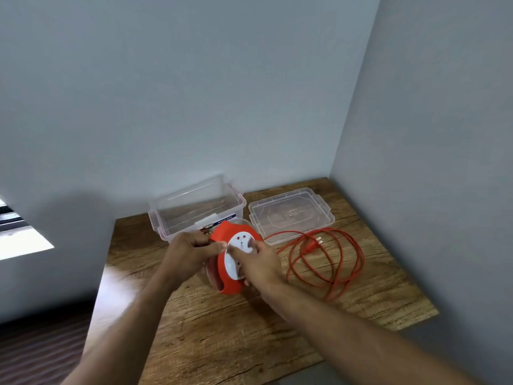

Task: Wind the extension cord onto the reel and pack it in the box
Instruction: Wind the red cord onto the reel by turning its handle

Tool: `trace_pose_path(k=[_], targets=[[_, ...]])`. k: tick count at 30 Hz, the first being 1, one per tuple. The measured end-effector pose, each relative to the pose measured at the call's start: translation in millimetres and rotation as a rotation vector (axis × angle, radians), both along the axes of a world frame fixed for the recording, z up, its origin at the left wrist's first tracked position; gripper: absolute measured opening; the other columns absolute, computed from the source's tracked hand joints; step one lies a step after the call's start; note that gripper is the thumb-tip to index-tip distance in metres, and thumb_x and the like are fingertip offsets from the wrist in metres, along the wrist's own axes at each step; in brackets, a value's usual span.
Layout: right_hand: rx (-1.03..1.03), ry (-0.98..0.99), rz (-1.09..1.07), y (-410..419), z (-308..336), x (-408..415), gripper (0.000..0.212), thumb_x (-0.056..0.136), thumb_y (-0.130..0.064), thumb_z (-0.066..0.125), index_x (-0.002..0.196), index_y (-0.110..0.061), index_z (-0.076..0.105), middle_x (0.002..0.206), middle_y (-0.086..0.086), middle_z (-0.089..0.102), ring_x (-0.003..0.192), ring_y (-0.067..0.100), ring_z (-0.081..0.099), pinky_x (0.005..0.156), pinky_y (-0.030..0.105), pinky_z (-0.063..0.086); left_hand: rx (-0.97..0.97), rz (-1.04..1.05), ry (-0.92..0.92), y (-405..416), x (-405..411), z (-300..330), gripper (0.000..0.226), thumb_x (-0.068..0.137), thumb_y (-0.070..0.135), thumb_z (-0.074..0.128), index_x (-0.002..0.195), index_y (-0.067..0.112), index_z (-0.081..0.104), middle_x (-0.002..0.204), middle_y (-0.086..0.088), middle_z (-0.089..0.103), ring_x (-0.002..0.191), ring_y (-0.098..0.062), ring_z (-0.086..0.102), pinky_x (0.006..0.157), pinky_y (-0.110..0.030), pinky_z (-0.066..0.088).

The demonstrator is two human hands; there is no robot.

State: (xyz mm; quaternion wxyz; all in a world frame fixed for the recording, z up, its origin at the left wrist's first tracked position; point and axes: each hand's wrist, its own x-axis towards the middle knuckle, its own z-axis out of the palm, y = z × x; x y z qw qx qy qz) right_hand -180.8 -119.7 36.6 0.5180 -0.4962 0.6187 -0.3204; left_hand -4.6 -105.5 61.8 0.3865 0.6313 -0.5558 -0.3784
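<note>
An orange cord reel (225, 284) with a white socket face stands tilted on the wooden table (222, 334). My left hand (188, 252) grips its upper left rim, thumb across the front. My right hand (256, 263) holds the white face, fingers curled round its right edge. The orange cord (333, 262) lies in loose loops on the table to the right, its plug (312, 244) resting among them. The clear plastic box (194, 209) stands open just behind the reel.
The box's clear lid (291, 215) lies flat to the right of the box, at the back of the table. Grey walls close in behind and on the right. The table's left and front edges drop to a dark floor.
</note>
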Motion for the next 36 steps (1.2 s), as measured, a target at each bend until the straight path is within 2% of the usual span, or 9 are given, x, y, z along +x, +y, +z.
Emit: trace_pose_path(k=[2, 4, 7, 11, 18, 22, 27, 31, 36], targets=[[0.252, -0.228, -0.084, 1.3, -0.5, 4.0, 0.049, 0.086, -0.055, 0.068, 0.105, -0.01, 0.065, 0.069, 0.008, 0.074, 0.041, 0.013, 0.059, 0.035, 0.019, 0.039, -0.014, 0.021, 0.015, 3.3, -4.0, -2.7, 0.04, 0.085, 0.023, 0.082, 0.069, -0.01, 0.068, 0.076, -0.04, 0.059, 0.061, -0.036, 0.058, 0.062, -0.056, 0.056], [0.221, -0.217, -0.042, 0.0, 0.3, 0.0, 0.046, 0.089, -0.053, 0.065, 0.106, -0.011, 0.059, 0.067, 0.007, 0.074, 0.039, 0.015, 0.059, 0.034, 0.019, 0.04, -0.026, 0.056, 0.045, 5.4, -6.0, -5.6, 0.044, 0.085, 0.023, 0.082, 0.07, -0.015, 0.065, 0.074, -0.042, 0.058, 0.061, -0.035, 0.06, 0.061, -0.058, 0.057], [-0.302, 0.257, 0.111, -5.9, 3.8, -22.2, 0.045, 0.089, -0.049, 0.064, 0.121, -0.025, 0.045, 0.089, -0.004, 0.074, 0.062, 0.014, 0.068, 0.048, 0.019, 0.048, -0.032, 0.13, 0.084, 4.6, -5.3, -4.7, 0.033, 0.084, 0.027, 0.082, 0.065, 0.001, 0.073, 0.066, -0.03, 0.065, 0.055, -0.032, 0.064, 0.052, -0.039, 0.054], [-1.096, 0.835, 0.816, -21.5, 4.3, -56.8, 0.056, 0.092, -0.023, 0.066, 0.14, -0.037, 0.039, 0.145, 0.013, 0.049, 0.089, 0.037, 0.069, 0.059, 0.043, 0.059, 0.009, 0.108, 0.115, 3.3, -0.2, 4.6, 0.024, 0.087, 0.031, 0.079, 0.064, 0.023, 0.082, 0.057, -0.003, 0.074, 0.05, -0.015, 0.069, 0.047, -0.023, 0.052], [-1.375, 1.071, 1.168, -45.9, 19.4, -60.1, 0.062, 0.095, -0.024, 0.065, 0.142, -0.044, 0.031, 0.154, 0.02, 0.035, 0.08, 0.038, 0.069, 0.052, 0.042, 0.059, 0.069, 0.031, 0.147, 0.6, 1.6, 19.7, 0.031, 0.072, 0.05, 0.076, 0.072, 0.02, 0.085, 0.073, -0.017, 0.079, 0.062, -0.03, 0.075, 0.052, -0.03, 0.053], [-1.331, 1.166, 1.343, -61.4, 30.8, -56.3, 0.065, 0.099, -0.026, 0.061, 0.139, -0.044, 0.013, 0.157, 0.023, 0.025, 0.072, 0.039, 0.067, 0.055, 0.046, 0.06, 0.07, 0.025, 0.183, -3.7, 2.1, 21.7, 0.026, 0.073, 0.046, 0.077, 0.071, 0.021, 0.086, 0.067, -0.009, 0.08, 0.056, -0.018, 0.076, 0.047, -0.022, 0.053], [-1.398, 1.227, 1.238, -70.8, 35.0, -49.5, 0.065, 0.096, -0.031, 0.066, 0.141, -0.046, 0.021, 0.153, 0.02, 0.034, 0.066, 0.03, 0.066, 0.045, 0.034, 0.053, 0.006, 0.039, 0.231, -6.7, 5.5, 19.0, 0.022, 0.081, 0.039, 0.076, 0.071, 0.022, 0.086, 0.066, -0.006, 0.08, 0.058, -0.017, 0.077, 0.048, -0.019, 0.055], [-1.253, 1.221, 1.15, -64.7, 18.7, -45.9, 0.057, 0.1, -0.041, 0.054, 0.149, -0.044, 0.025, 0.149, 0.018, 0.039, 0.075, 0.034, 0.067, 0.053, 0.042, 0.058, -0.014, 0.007, 0.17, -8.1, 5.9, 14.7, 0.031, 0.091, 0.024, 0.074, 0.061, 0.029, 0.082, 0.056, 0.004, 0.075, 0.051, -0.009, 0.073, 0.045, -0.013, 0.05], [-0.906, 0.824, 0.548, -35.9, 0.4, -34.9, 0.061, 0.084, -0.059, 0.053, 0.141, -0.043, 0.036, 0.116, 0.007, 0.069, 0.09, 0.029, 0.066, 0.074, 0.04, 0.054, -0.028, 0.067, 0.195, -8.2, -0.1, 3.3, 0.016, 0.089, 0.017, 0.078, 0.08, 0.005, 0.082, 0.084, -0.029, 0.077, 0.077, -0.047, 0.076, 0.064, -0.05, 0.064]])
